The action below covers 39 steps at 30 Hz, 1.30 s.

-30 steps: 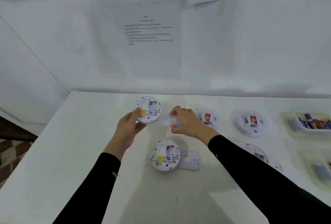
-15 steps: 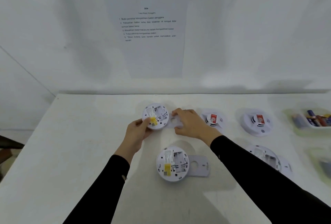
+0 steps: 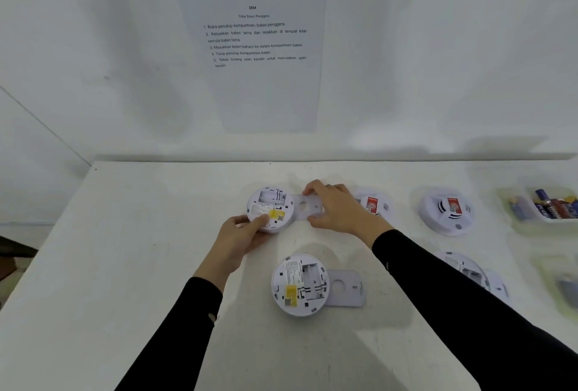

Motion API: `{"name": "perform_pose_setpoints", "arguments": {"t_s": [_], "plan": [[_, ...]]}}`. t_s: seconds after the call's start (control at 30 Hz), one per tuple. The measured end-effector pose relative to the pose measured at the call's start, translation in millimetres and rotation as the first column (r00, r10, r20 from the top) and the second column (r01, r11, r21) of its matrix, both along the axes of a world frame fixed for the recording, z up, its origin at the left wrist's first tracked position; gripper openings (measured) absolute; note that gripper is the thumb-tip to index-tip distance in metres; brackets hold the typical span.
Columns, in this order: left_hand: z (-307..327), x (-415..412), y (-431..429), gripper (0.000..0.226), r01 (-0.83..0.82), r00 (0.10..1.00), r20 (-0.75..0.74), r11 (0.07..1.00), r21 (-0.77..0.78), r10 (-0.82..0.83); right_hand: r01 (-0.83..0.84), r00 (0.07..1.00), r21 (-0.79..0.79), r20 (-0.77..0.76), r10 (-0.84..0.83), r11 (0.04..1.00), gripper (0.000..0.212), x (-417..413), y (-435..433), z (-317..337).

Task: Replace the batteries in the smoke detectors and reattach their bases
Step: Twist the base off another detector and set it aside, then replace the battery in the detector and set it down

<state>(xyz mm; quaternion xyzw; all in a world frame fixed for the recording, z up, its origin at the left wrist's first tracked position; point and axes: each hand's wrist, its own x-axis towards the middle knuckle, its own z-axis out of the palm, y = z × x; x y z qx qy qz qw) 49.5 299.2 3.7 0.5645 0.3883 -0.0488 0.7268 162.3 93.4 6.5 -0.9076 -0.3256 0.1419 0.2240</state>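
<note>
So: my left grip holds the opened detector, right grip pinches its base; compartment seems empty, so batteries, reattaching remain.

Arms extended to frame centre; our left hand grips a detector, our right hand pinches a base plate.

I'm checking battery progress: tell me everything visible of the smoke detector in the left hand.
The smoke detector is a round white plastic disc, back up, showing a white label, yellow sticker and recessed battery bay, contents unclear. The left hand grips its near edge, thumb on the label. The right hand holds a base plate beside it.
</note>
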Motion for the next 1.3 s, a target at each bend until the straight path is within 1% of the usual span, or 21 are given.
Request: {"name": "perform_pose_setpoints", "arguments": {"t_s": [0.07, 0.2, 0.33, 0.47, 0.53, 0.6, 0.63, 0.67, 0.73, 0.8, 0.83, 0.9, 0.97, 1.0, 1.03, 1.1, 1.13, 1.2, 1.23, 1.27, 1.3], "plan": [[2.5, -3.1, -1.0, 0.048, 0.014, 1.0, -0.016, 1.0, -0.007, -0.015, -0.008, 1.0, 0.001, -0.029, 0.008, 1.0, 0.052, 1.1, -0.6, 1.7], [5.3, -7.7, -0.4, 0.049, 0.095, 0.994, -0.064, 0.988, 0.121, -0.087, -0.027, 0.999, -0.006, -0.024, 0.027, 1.0, 0.052, -0.1, 0.3, 3.9], [7.6, -7.6, 1.7, 0.048, 0.095, 0.995, -0.05, 0.986, 0.14, -0.088, -0.028, 0.999, -0.022, -0.019, 0.027, 0.999, 0.053, -0.2, 0.6, 4.5], [10.3, -8.1, 2.4, 0.053, 0.127, 0.991, -0.063, 0.979, 0.157, -0.118, -0.024, 1.0, -0.041, -0.011, 0.023, 0.999, 0.055, -3.0, 0.4, 8.9], [15.2, -9.6, 5.3, 0.058, 0.134, 0.988, -0.1, 0.968, 0.211, -0.115, -0.023, 1.0, -0.031, -0.006, 0.023, 0.999, 0.051, -5.4, -4.4, 17.6], [23.3, -9.4, 8.4, 0.06, 0.151, 0.984, -0.153, 0.897, 0.415, -0.094, 0.011, 1.0, 0.074, -0.013, -0.01, 0.997, 0.038, -4.9, -17.5, 26.4], [28.1, -8.3, 8.0, 0.058, 0.155, 0.985, -0.152, 0.836, 0.526, -0.087, 0.068, 0.997, 0.156, -0.031, -0.064, 0.985, 0.03, -3.8, -27.3, 30.9], [35.3, -7.0, 4.2, 0.055, 0.152, 0.988, -0.119, 0.789, 0.596, -0.1, 0.155, 0.987, 0.231, -0.067, -0.143, 0.961, 0.024, -2.4, -38.4, 34.5], [49.6, 0.8, -12.6, 0.045, 0.154, 0.983, -0.022, 0.755, 0.637, -0.182, 0.373, 0.927, 0.307, -0.149, -0.343, 0.875, 0.032, 0.4, -61.0, 41.3], [56.9, 13.9, -39.9, 0.038, 0.216, 0.951, 0.035, 0.739, 0.638, -0.308, 0.551, 0.833, 0.298, -0.244, -0.496, 0.78, 0.044, 2.4, -83.6, 43.9], [57.7, 21.1, -55.6, 0.039, 0.274, 0.923, 0.039, 0.723, 0.634, -0.383, 0.62, 0.78, 0.277, -0.316, -0.54, 0.734, 0.048, 3.6, -94.1, 42.8], [56.4, 34.6, -91.4, 0.05, 0.418, 0.836, 0.005, 0.643, 0.642, -0.549, 0.717, 0.668, 0.213, -0.483, -0.566, 0.664, 0.049, 3.8, -111.5, 38.0], [49.6, 47.8, -126.5, 0.075, 0.548, 0.727, -0.095, 0.49, 0.678, -0.68, 0.79, 0.54, 0.177, -0.654, -0.529, 0.587, 0.042, -0.8, -121.5, 35.5], [46.7, 53.8, -141.9, 0.087, 0.582, 0.686, -0.148, 0.415, 0.699, -0.712, 0.81, 0.496, 0.178, -0.716, -0.492, 0.559, 0.039, -4.8, -123.9, 36.5], [42.7, 59.8, -154.6, 0.096, 0.602, 0.659, -0.192, 0.356, 0.715, -0.727, 0.816, 0.478, 0.187, -0.751, -0.455, 0.548, 0.038, -8.4, -125.5, 38.1], [33.3, 68.6, -173.4, 0.107, 0.617, 0.645, -0.26, 0.29, 0.732, -0.718, 0.801, 0.484, 0.203, -0.773, -0.409, 0.564, 0.038, -14.0, -127.5, 41.0], [28.3, 72.0, -179.6, 0.109, 0.623, 0.653, -0.292, 0.276, 0.732, -0.698, 0.787, 0.495, 0.206, -0.774, -0.394, 0.582, 0.039, -15.8, -128.9, 42.3], [22.9, 74.9, -188.2, 0.107, 0.612, 0.69, -0.323, 0.284, 0.738, -0.648, 0.76, 0.521, 0.226, -0.772, -0.364, 0.609, 0.041, -16.5, -132.2, 45.7], [23.5, 74.8, -191.3, 0.104, 0.594, 0.712, -0.302, 0.315, 0.74, -0.634, 0.747, 0.541, 0.25, -0.768, -0.344, 0.617, 0.04, -16.5, -134.2, 49.7], [25.0, 76.2, -193.6, 0.102, 0.558, 0.741, -0.244, 0.372, 0.741, -0.625, 0.735, 0.57, 0.295, -0.757, -0.32, 0.611, 0.04, -15.7, -136.7, 55.7], [28.8, 76.7, -194.1, 0.1, 0.513, 0.772, -0.154, 0.461, 0.724, -0.617, 0.723, 0.607, 0.353, -0.735, -0.302, 0.594, 0.038, -15.4, -140.6, 64.0]]}}
